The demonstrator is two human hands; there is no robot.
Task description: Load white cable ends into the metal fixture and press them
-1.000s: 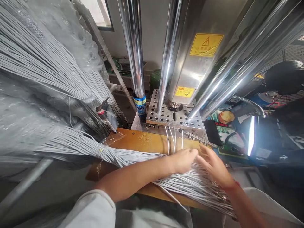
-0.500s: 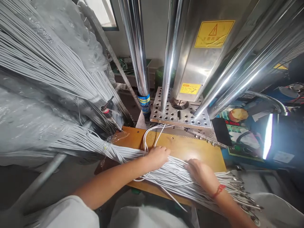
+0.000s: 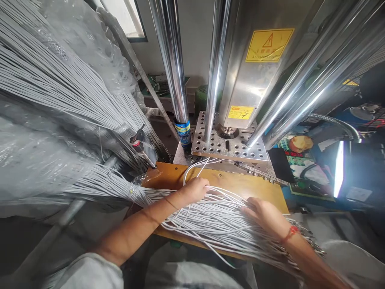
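A thick bundle of white cables (image 3: 210,224) lies across the brown board, with metal-looking ends (image 3: 313,241) at its right. My left hand (image 3: 196,190) is closed in a fist around a few white cables at the bundle's far side, raised slightly above the others. Further right, my right hand (image 3: 266,214), with a red string at the wrist, has its thumb and fingers closed on the same few cables. Its palm side and the strands beneath are hidden. A loose loop of cable (image 3: 185,172) curves up behind my left hand toward the machine.
Behind the brown board (image 3: 240,182) stands a press-like machine with a perforated metal plate (image 3: 198,144) and shiny columns. More cables in plastic wrap (image 3: 102,68) hang at the left. A bright lamp (image 3: 339,172) and a control panel (image 3: 300,186) are at the right.
My left hand has drawn slightly left and up, lifting a few cables off the bundle. My right hand has moved to the right along them, and the gap between the hands is wider.
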